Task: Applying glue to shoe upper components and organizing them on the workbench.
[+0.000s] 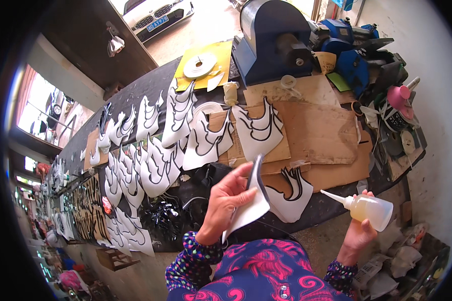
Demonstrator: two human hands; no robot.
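Note:
Up in front of my body, my left hand (227, 203) pinches a curved white piece with a dark edge (250, 211) between thumb and fingers. The piece is held nearly upright, seen almost edge-on. My right hand (357, 237) is wrapped round a translucent squeeze bottle (376, 212) partly filled with yellowish liquid. The bottle is tilted, its long thin nozzle pointing left toward the held piece but apart from it. Just beyond both hands, a small stack of white pieces with black edging (292, 203) lies at the table's near edge.
Many similar white pieces (155, 168) lie in overlapping rows on the dark table at left. Cardboard sheets (321, 130) cover the table ahead. A blue machine (271, 45) stands at the back, with a white tape roll (200, 65) on a yellow sheet beside it. Tools crowd the right.

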